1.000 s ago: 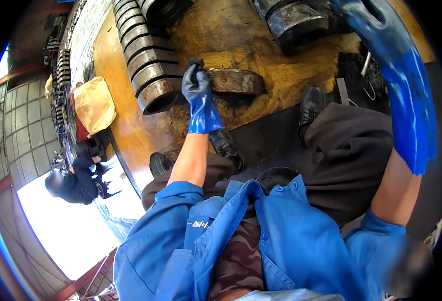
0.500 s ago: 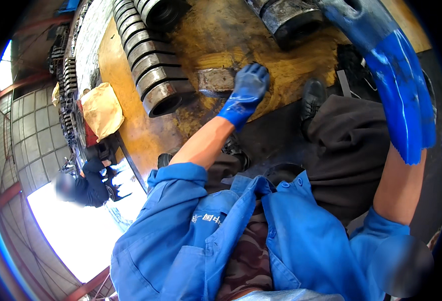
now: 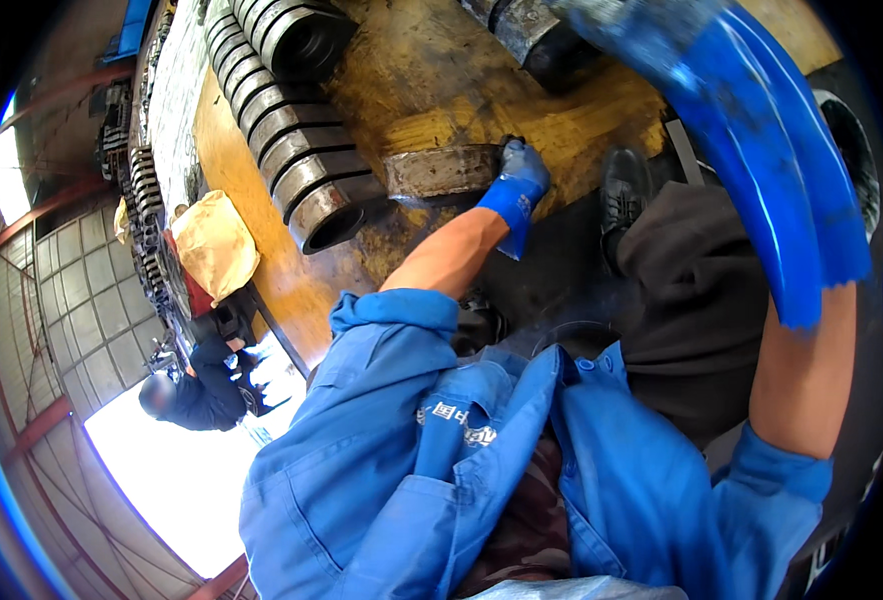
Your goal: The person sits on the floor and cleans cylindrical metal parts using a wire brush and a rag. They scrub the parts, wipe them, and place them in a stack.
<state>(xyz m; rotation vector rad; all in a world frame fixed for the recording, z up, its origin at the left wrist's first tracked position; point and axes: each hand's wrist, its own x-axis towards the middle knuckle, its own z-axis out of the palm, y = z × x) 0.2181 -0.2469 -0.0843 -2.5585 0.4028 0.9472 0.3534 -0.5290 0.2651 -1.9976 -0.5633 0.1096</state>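
Observation:
A rusty, worn metal ring (image 3: 439, 173) lies on the yellow, oil-stained work surface. My left hand (image 3: 524, 172), in a blue rubber glove, is closed round its right end; part of the fingers is hidden. My right hand (image 3: 651, 35) wears a long blue gauntlet glove and reaches to the upper right edge of the picture. It is close to a thick dark metal cylinder (image 3: 536, 38). Motion blur and the picture's edge hide its fingers, so I cannot tell what it touches.
Left of the ring, a long row of steel rings (image 3: 296, 150) lies end to end, beside a second row (image 3: 306, 40). A tan cloth or paper piece (image 3: 216, 248) sits at the left edge. Another person (image 3: 206, 385) is bent over farther left. My dark shoe (image 3: 624, 190) stands below the surface.
My left hand has gone from fingers stretched over the ring's end to closing round it, baring more of the ring. My right hand has shifted left, toward the dark cylinder.

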